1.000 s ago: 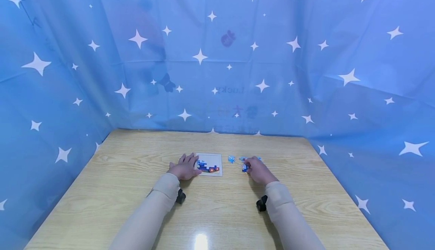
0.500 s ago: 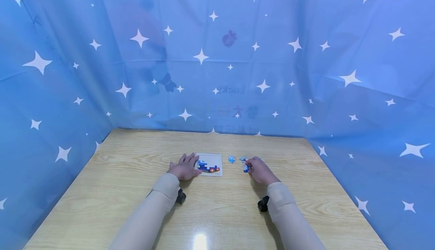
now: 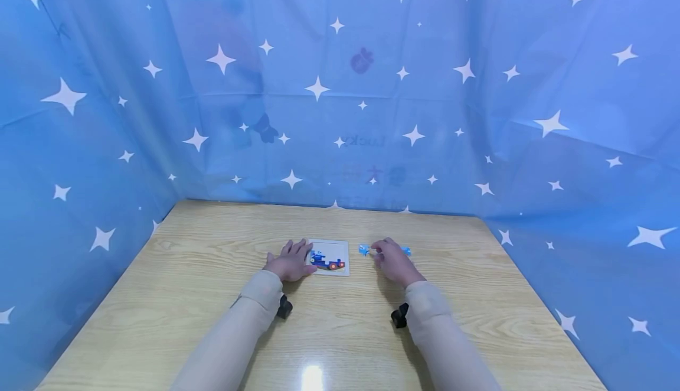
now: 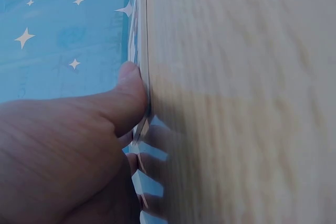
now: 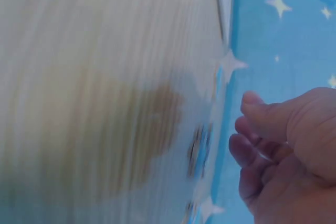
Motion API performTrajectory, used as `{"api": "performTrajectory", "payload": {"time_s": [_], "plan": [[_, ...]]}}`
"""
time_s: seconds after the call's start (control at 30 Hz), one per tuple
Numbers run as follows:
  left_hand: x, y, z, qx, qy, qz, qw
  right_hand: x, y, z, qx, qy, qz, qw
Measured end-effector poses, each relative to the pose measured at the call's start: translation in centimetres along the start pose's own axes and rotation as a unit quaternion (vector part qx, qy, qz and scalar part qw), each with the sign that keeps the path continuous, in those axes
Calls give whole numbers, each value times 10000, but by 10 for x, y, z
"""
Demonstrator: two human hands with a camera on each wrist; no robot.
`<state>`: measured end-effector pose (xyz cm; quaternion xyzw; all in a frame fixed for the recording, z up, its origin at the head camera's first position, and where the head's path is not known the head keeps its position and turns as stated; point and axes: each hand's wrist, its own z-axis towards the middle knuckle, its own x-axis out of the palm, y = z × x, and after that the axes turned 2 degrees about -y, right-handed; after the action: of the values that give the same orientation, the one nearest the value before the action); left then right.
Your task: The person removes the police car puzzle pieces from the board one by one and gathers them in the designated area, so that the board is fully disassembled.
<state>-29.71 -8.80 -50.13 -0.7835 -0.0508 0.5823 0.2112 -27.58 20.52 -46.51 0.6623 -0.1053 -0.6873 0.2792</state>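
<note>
My left hand (image 3: 291, 263) rests, fingers spread, on the left edge of a pale puzzle board (image 3: 338, 250); its thumb (image 4: 131, 95) lies against the board's edge. A blue vehicle picture (image 3: 326, 262) with red-orange wheels fills the board's lower part. Right of the board, my right hand (image 3: 397, 263) hovers over loose pieces. The right wrist view shows this hand (image 5: 294, 156) raised off the table, fingers loosely bent, no piece visible between them. Flat pieces (image 5: 199, 153) lie below it. One blue piece (image 3: 363, 250) shows left of the fingers, another (image 3: 406, 250) behind the hand.
The wooden table (image 3: 329, 332) reaches back to a blue curtain (image 3: 340, 113) with white stars, which also hangs at both sides. Black wrist devices (image 3: 284, 307) sit under both sleeves.
My right hand has moved slightly left and back, and its fingers have left the dark blue piece, which is now hidden from the head view. My left hand stays on the board.
</note>
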Motion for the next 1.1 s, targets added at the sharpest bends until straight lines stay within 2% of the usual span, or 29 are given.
{"api": "performTrajectory", "payload": {"time_s": [0.13,0.37,0.6,0.77,1.1], "plan": [[0,0,1,-40,-4,-3,10000,11,15,10,-163,108,80,9998],[-3,-1,0,-76,42,137,9999,32,48,21,-798,517,-142,9954],[-1,1,3,-32,39,243,9997,50,68,30,-841,862,-219,9925],[0,2,5,-10,27,222,9997,58,73,35,-870,930,-33,9919],[-3,0,0,-24,86,192,9998,64,82,40,-894,908,-56,9918]]}}
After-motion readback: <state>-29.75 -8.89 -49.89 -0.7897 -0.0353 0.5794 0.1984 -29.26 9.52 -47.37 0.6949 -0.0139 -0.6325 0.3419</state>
